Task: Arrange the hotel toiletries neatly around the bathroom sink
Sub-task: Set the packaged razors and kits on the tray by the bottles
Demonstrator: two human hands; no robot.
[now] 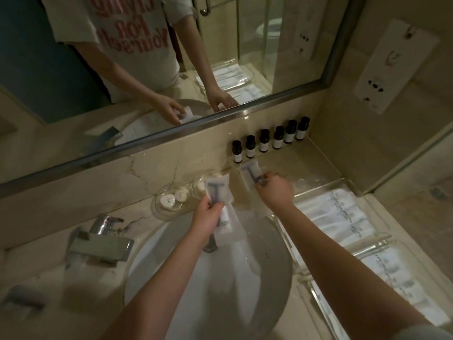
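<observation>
Above the far rim of the white sink (171,278), the left hand (208,217) had its fingers (207,201) clenched on a clear packet holding a blue razor (217,190), with a second white sachet (226,223) pinched beneath it in the same grip. Just to the right, the right hand (275,191) reached over the marble bench (316,165), its fingers (266,179) grasping the lower end of another packeted razor (250,176), which lay tilted with its top near the wall. Directly behind that packet, six small dark bottles (269,139) with pale labels stood upright in a row against the backsplash, below the mirror frame (171,138). Left of the left hand, a clear glass dish (159,204) held several small round white items, too blurred to identify. Along the right side of the bench, a clear tray (377,239) carried rows of white wrapped sachets (335,214). To the left of the sink stood the chrome tap (103,241). The mirror reflected both hands and a pale shirt with red lettering.
</observation>
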